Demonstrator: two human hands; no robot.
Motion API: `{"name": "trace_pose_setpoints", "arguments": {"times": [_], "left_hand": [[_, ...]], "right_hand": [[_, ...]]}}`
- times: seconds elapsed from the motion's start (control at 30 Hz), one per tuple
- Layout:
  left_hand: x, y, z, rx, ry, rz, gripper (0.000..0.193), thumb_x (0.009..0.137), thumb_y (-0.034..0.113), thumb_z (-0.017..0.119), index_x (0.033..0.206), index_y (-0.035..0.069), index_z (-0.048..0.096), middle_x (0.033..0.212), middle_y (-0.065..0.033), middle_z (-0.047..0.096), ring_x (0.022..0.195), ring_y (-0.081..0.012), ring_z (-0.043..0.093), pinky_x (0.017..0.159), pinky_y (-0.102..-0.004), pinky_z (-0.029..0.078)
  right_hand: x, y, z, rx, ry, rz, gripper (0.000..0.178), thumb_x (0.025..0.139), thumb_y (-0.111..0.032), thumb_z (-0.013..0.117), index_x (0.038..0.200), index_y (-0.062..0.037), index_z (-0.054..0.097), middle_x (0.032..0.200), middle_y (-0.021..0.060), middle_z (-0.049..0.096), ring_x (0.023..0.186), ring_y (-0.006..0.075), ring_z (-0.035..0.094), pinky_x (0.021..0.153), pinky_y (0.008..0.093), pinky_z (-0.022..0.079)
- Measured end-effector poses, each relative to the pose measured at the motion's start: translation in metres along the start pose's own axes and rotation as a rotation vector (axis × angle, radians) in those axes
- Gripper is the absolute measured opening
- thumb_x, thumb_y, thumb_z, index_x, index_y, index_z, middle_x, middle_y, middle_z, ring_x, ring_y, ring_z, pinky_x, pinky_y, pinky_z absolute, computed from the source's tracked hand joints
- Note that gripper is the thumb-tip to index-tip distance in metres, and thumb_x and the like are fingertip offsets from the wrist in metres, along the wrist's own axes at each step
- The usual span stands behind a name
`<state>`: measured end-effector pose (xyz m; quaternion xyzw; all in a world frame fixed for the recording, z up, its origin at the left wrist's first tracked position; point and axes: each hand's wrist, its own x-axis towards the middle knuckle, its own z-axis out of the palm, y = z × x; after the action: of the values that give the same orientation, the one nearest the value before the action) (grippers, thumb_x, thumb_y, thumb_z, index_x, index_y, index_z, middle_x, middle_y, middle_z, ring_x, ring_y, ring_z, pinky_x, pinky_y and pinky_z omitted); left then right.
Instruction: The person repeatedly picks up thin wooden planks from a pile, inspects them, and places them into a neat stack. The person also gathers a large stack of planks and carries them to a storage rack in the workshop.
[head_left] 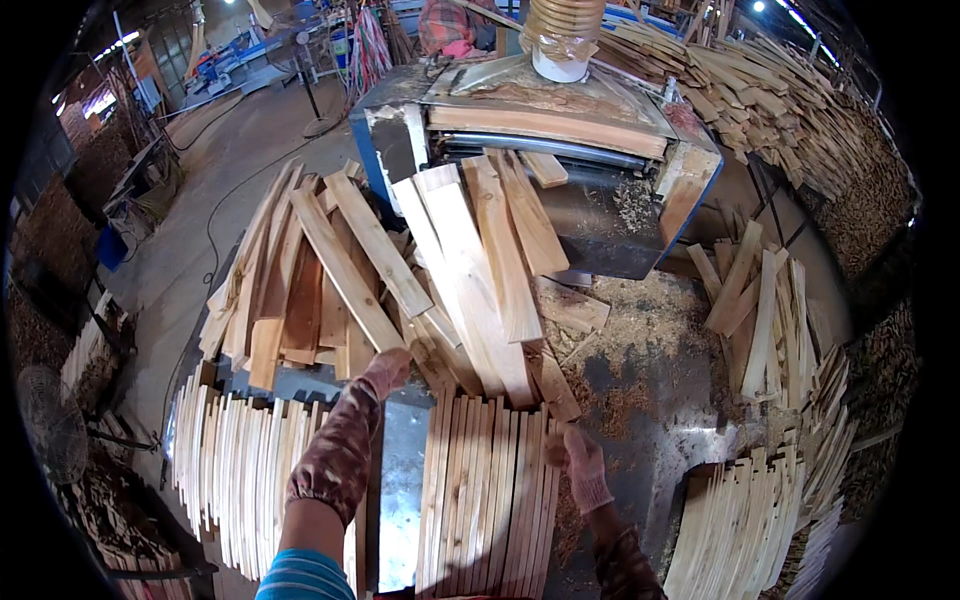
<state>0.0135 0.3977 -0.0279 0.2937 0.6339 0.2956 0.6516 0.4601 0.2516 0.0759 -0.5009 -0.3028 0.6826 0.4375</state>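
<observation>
My left hand (385, 372), in a pale glove with a patterned sleeve guard, is closed on the near end of a long wooden board (345, 272). That board slants away over a loose heap of boards (300, 310). In front of me stands a tight row of wooden slats (485, 490), set on edge. At its right side my right hand (580, 466), also gloved, has its fingers curled on the outermost slat (551, 480); part of its grip is hidden. Beyond the row, several pale boards (462, 270) lie overlapped, reaching toward the machine.
A blue-sided machine (540, 115) with rollers and a ribbed duct (563, 30) stands ahead. Sawdust (640, 320) covers the metal table (650, 500) on the right. More slat rows stand left (245, 470) and right (735, 520). A large wood pile (770, 110) lies far right.
</observation>
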Motion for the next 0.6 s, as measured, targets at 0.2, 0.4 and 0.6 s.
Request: {"name": "trace_pose_setpoints", "arguments": {"times": [0.2, 0.4, 0.6], "left_hand": [[0.006, -0.025, -0.001, -0.34, 0.107, 0.147, 0.044, 0.089, 0.028, 0.073, 0.129, 0.014, 0.062, 0.093, -0.0034, 0.063, 0.077, -0.0173, 0.06, 0.067, -0.0378, 0.053], [0.012, -0.001, 0.05, 0.04, 0.561, 0.245, 0.081, 0.089, 0.022, 0.073, 0.156, 0.009, 0.03, 0.14, -0.0199, 0.057, 0.126, -0.0327, 0.057, 0.104, -0.0373, 0.045], [-0.013, -0.018, -0.011, -0.2, 0.479, 0.312, 0.08, 0.087, 0.015, 0.077, 0.152, 0.0, 0.034, 0.147, -0.0192, 0.05, 0.131, -0.0272, 0.052, 0.107, -0.0338, 0.042]], "right_hand": [[0.152, -0.033, 0.086, -0.078, 0.106, -0.312, 0.061, 0.088, -0.042, 0.072, 0.131, -0.0001, 0.06, 0.1, 0.0142, 0.07, 0.089, 0.026, 0.068, 0.078, 0.0331, 0.056], [0.224, -0.021, 0.074, -0.577, 0.357, -0.255, 0.061, 0.081, -0.041, 0.075, 0.12, 0.0043, 0.064, 0.096, 0.0167, 0.07, 0.092, 0.0281, 0.067, 0.085, 0.0371, 0.053], [0.113, -0.047, 0.062, -0.448, 0.081, -0.443, 0.027, 0.094, -0.016, 0.065, 0.111, 0.0054, 0.067, 0.09, 0.0063, 0.069, 0.08, 0.0131, 0.059, 0.072, 0.0296, 0.048]]}}
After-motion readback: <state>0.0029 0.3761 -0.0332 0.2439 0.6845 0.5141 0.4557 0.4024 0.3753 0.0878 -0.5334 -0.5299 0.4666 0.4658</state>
